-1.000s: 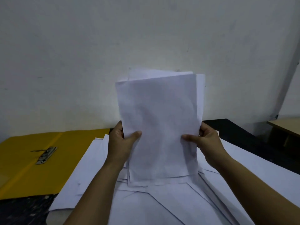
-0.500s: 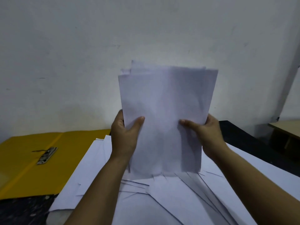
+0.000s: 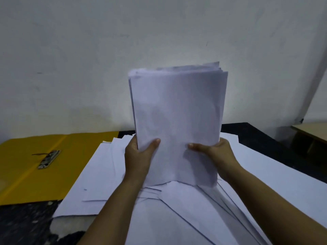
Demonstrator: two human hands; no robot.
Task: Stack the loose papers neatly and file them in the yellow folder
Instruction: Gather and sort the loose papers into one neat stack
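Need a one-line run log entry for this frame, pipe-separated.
phase: squaring stack | left hand: grips upright white paper stack | right hand: grips same | open yellow card folder: left, no papers filed | loose white sheets: on table

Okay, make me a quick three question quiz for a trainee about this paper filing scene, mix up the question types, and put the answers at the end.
1. True or false: the yellow folder lies closed.
2. Which hands grip the upright paper stack? A) left only B) right only C) both
3. Fill in: the stack's bottom edge rests on the ___ papers spread on the table.

Key: 1 false, it lies open with its metal clip showing. 2 C, the left hand and right hand hold its lower sides. 3 loose.
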